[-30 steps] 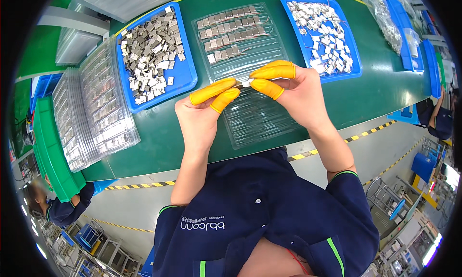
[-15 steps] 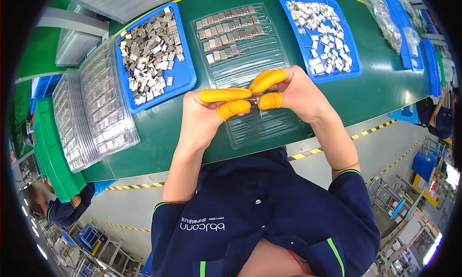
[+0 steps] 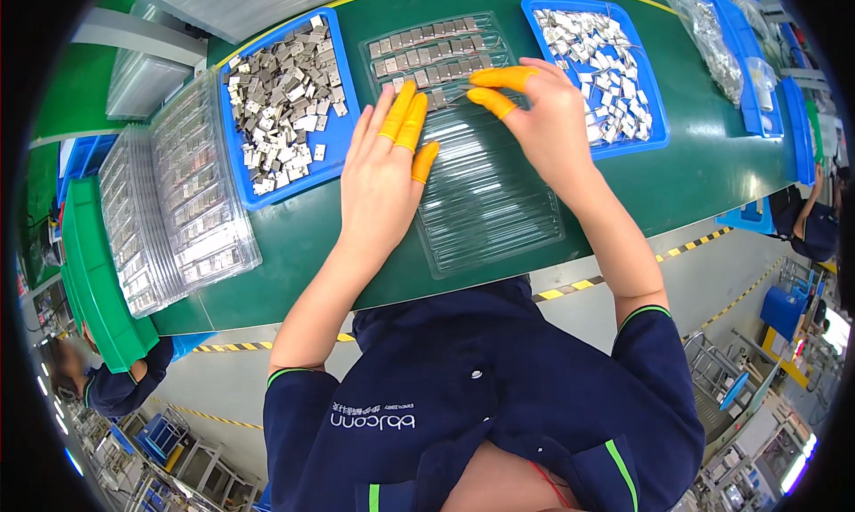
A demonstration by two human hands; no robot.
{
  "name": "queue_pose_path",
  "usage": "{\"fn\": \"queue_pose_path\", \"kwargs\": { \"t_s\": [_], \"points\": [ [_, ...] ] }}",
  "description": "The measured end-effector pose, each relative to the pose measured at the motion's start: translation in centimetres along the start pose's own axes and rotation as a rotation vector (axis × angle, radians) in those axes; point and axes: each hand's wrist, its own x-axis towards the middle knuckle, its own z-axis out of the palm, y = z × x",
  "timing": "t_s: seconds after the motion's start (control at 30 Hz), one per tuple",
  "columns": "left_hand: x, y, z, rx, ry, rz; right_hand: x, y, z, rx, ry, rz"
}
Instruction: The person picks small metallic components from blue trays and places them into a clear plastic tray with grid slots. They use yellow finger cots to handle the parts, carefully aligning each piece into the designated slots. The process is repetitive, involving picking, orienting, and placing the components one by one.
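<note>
The clear ribbed tray point(image 3: 485, 187) lies on the green table point(image 3: 686, 178), its long axis running near to far. The left hand point(image 3: 385, 178) rests flat and open on its left edge. The right hand point(image 3: 543, 120) pinches a small metal part point(image 3: 454, 98) at the far rows.

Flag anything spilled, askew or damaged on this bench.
Nothing stands out. Loose metal parts stay inside both blue trays, the clear slotted tray lies flat, and no piece shows on the green mat.
</note>
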Motion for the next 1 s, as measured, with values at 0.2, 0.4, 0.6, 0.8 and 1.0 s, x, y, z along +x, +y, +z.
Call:
{"fn": "queue_pose_path", "kwargs": {
  "t_s": [0.2, 0.4, 0.6, 0.8, 1.0],
  "points": [
    [-0.2, -0.4, 1.2, 0.050, -0.056, 0.039, 0.3, 0.8, 1.9, -0.196, -0.019, -0.229],
    [-0.3, -0.4, 1.3, 0.080, -0.094, 0.039, -0.1, 1.6, 2.5, -0.166, -0.079, -0.262],
    [-0.1, -0.3, 0.7, 0.047, -0.096, 0.015, 0.2, 1.8, 2.3, -0.066, -0.062, -0.234],
    [-0.7, -4.8, -2.7, 0.160, 0.310, -0.180, 0.7, 4.3, -4.9, -0.191, 0.054, 0.227],
    [-1.2, -8.4, -4.3, 0.164, 0.210, -0.346, -1.0, 6.8, -5.8, -0.273, -0.189, 0.404]
  ]
}}
